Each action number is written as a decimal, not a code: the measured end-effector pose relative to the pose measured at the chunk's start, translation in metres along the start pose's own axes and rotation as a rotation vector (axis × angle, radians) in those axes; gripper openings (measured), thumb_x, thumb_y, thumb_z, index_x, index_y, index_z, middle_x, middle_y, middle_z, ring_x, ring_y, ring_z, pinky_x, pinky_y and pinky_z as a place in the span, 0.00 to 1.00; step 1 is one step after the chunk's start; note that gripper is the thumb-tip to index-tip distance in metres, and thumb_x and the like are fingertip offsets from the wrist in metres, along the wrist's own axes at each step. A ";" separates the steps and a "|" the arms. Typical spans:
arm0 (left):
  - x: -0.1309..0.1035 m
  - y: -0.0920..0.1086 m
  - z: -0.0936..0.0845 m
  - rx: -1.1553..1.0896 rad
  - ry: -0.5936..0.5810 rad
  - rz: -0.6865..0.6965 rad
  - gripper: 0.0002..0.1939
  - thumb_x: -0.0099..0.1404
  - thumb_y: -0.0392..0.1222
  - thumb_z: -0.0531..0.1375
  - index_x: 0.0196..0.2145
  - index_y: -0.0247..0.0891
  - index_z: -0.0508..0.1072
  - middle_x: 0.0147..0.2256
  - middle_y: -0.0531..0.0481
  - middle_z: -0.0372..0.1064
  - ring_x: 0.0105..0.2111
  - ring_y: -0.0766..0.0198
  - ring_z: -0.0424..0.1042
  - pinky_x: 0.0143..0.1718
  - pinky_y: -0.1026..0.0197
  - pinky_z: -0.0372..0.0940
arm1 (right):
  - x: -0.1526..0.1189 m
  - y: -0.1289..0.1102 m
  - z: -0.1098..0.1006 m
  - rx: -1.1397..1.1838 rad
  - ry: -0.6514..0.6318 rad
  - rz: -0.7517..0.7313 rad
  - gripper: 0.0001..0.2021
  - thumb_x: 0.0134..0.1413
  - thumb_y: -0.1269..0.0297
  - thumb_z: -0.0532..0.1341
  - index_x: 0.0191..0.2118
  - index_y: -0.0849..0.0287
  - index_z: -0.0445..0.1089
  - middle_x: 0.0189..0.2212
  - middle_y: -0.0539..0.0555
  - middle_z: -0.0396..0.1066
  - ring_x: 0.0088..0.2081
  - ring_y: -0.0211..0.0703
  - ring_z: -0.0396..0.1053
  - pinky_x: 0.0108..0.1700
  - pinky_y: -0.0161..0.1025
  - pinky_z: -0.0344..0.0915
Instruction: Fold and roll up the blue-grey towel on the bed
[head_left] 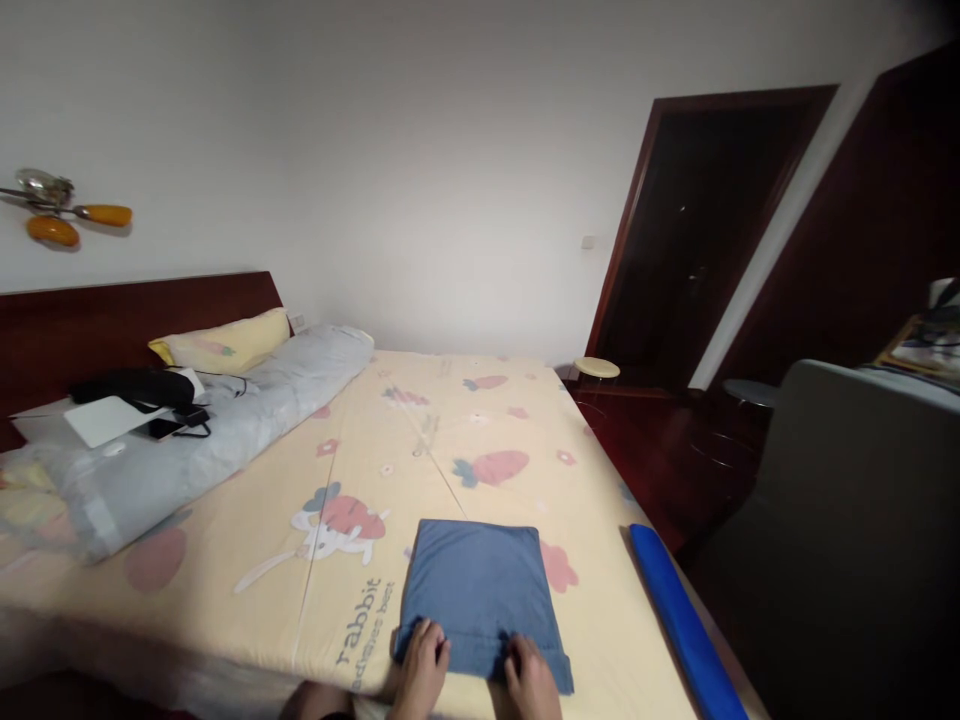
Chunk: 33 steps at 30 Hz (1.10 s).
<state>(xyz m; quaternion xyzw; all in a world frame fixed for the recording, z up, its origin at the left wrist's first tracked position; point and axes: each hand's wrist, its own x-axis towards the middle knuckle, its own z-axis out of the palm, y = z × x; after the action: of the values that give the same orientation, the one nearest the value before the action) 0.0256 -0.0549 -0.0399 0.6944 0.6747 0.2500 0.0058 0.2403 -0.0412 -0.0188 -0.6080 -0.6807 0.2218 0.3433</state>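
Observation:
A folded blue cloth item (480,575), roughly square, lies flat on the bed with a folded band along its near edge. Whether it is a garment or a bag I cannot make out. My left hand (424,662) is closed at the left part of that near band, its fingers curled on the fabric. Over to the right, my right hand (531,676) pinches the same band, thumb and fingers bent together. Under the cloth, a cream bedsheet (420,460) shows printed carrots, a rabbit and lettering.
A long blue strip (686,620) lies along the bed's right edge. A rolled grey quilt (322,375), a yellow pillow (225,342), a white laptop-like slab (111,420) and a phone (165,428) are at the headboard. Right stand a stool (597,368) and a grey chair back (847,480).

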 end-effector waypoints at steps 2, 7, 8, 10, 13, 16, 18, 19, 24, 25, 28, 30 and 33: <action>0.000 -0.006 -0.009 0.001 -0.013 -0.039 0.13 0.64 0.35 0.48 0.28 0.44 0.70 0.30 0.51 0.69 0.34 0.63 0.71 0.38 0.61 0.65 | 0.000 0.011 -0.013 -0.008 0.018 0.029 0.12 0.51 0.61 0.50 0.30 0.55 0.69 0.29 0.56 0.74 0.33 0.47 0.73 0.39 0.43 0.70; -0.001 -0.016 -0.030 0.015 -0.037 -0.038 0.11 0.65 0.37 0.50 0.28 0.44 0.69 0.32 0.51 0.69 0.36 0.61 0.69 0.39 0.61 0.63 | 0.000 0.037 -0.038 0.013 0.059 0.053 0.11 0.50 0.57 0.51 0.30 0.53 0.68 0.28 0.54 0.73 0.32 0.45 0.73 0.39 0.43 0.71; -0.001 -0.017 -0.033 0.018 -0.043 -0.028 0.11 0.65 0.37 0.50 0.28 0.44 0.69 0.32 0.52 0.69 0.36 0.61 0.69 0.39 0.61 0.63 | -0.001 0.041 -0.040 0.026 0.061 0.046 0.11 0.49 0.57 0.51 0.30 0.53 0.68 0.28 0.54 0.73 0.32 0.45 0.73 0.39 0.43 0.71; -0.002 -0.018 -0.039 0.032 -0.047 -0.015 0.12 0.66 0.36 0.49 0.28 0.44 0.69 0.32 0.52 0.69 0.36 0.62 0.69 0.39 0.61 0.62 | -0.001 0.050 -0.043 0.051 0.057 0.027 0.11 0.49 0.57 0.51 0.31 0.53 0.69 0.28 0.54 0.73 0.33 0.45 0.73 0.40 0.43 0.72; -0.008 -0.022 -0.043 0.066 -0.037 -0.007 0.12 0.63 0.33 0.49 0.30 0.44 0.70 0.33 0.52 0.69 0.37 0.61 0.68 0.42 0.58 0.62 | -0.005 0.066 -0.044 0.062 0.017 -0.015 0.12 0.49 0.58 0.52 0.35 0.55 0.70 0.31 0.55 0.73 0.35 0.45 0.73 0.42 0.43 0.72; -0.018 -0.032 -0.039 0.068 -0.069 0.021 0.16 0.55 0.30 0.51 0.37 0.45 0.71 0.39 0.52 0.71 0.45 0.59 0.68 0.50 0.56 0.60 | -0.010 0.082 -0.042 -0.012 -0.054 -0.068 0.17 0.44 0.65 0.54 0.42 0.56 0.70 0.38 0.57 0.74 0.40 0.46 0.73 0.47 0.43 0.70; -0.024 -0.041 -0.034 0.070 -0.114 0.039 0.23 0.52 0.29 0.52 0.44 0.47 0.71 0.45 0.52 0.72 0.50 0.59 0.67 0.54 0.56 0.59 | -0.013 0.092 -0.040 -0.102 -0.086 -0.078 0.25 0.37 0.70 0.55 0.47 0.55 0.69 0.44 0.57 0.74 0.45 0.47 0.73 0.49 0.44 0.69; -0.026 -0.046 -0.032 0.082 -0.128 0.040 0.26 0.52 0.28 0.52 0.47 0.48 0.71 0.48 0.52 0.71 0.52 0.59 0.66 0.55 0.56 0.58 | -0.015 0.095 -0.039 -0.150 -0.093 -0.074 0.28 0.35 0.72 0.55 0.48 0.54 0.69 0.46 0.57 0.73 0.47 0.48 0.72 0.49 0.43 0.69; -0.027 -0.055 -0.025 0.192 -0.128 -0.011 0.31 0.54 0.27 0.52 0.53 0.49 0.69 0.54 0.51 0.70 0.55 0.58 0.65 0.56 0.53 0.58 | -0.016 0.098 -0.033 -0.372 -0.028 -0.118 0.26 0.40 0.73 0.54 0.48 0.50 0.71 0.46 0.54 0.75 0.47 0.48 0.72 0.46 0.43 0.68; -0.025 -0.055 -0.026 0.199 -0.140 -0.013 0.31 0.54 0.26 0.51 0.53 0.50 0.69 0.54 0.52 0.70 0.55 0.58 0.64 0.56 0.53 0.58 | -0.016 0.097 -0.033 -0.411 0.000 -0.152 0.24 0.42 0.73 0.54 0.48 0.49 0.70 0.47 0.54 0.75 0.47 0.48 0.72 0.45 0.43 0.67; -0.018 -0.052 -0.032 0.199 -0.202 -0.001 0.32 0.56 0.24 0.49 0.53 0.52 0.69 0.55 0.54 0.69 0.57 0.61 0.63 0.58 0.52 0.56 | -0.017 0.094 -0.031 -0.500 0.089 -0.243 0.20 0.48 0.71 0.53 0.47 0.48 0.70 0.49 0.51 0.75 0.47 0.47 0.71 0.46 0.45 0.62; -0.014 -0.051 -0.038 0.178 -0.248 0.013 0.32 0.58 0.23 0.47 0.53 0.52 0.68 0.53 0.54 0.70 0.56 0.63 0.63 0.58 0.53 0.55 | -0.017 0.092 -0.032 -0.531 0.133 -0.268 0.18 0.50 0.72 0.53 0.45 0.48 0.69 0.45 0.49 0.77 0.46 0.45 0.71 0.47 0.46 0.58; -0.010 -0.050 -0.049 0.112 -0.283 0.031 0.28 0.60 0.24 0.48 0.49 0.52 0.69 0.48 0.56 0.72 0.51 0.64 0.66 0.57 0.55 0.55 | -0.015 0.089 -0.037 -0.535 0.118 -0.301 0.16 0.49 0.72 0.54 0.42 0.48 0.69 0.38 0.46 0.78 0.42 0.43 0.71 0.47 0.45 0.55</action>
<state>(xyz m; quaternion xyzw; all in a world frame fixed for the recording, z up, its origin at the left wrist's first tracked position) -0.0382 -0.0757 -0.0176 0.7323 0.6693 0.1116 0.0580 0.3282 -0.0457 -0.0607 -0.5809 -0.7761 -0.0544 0.2391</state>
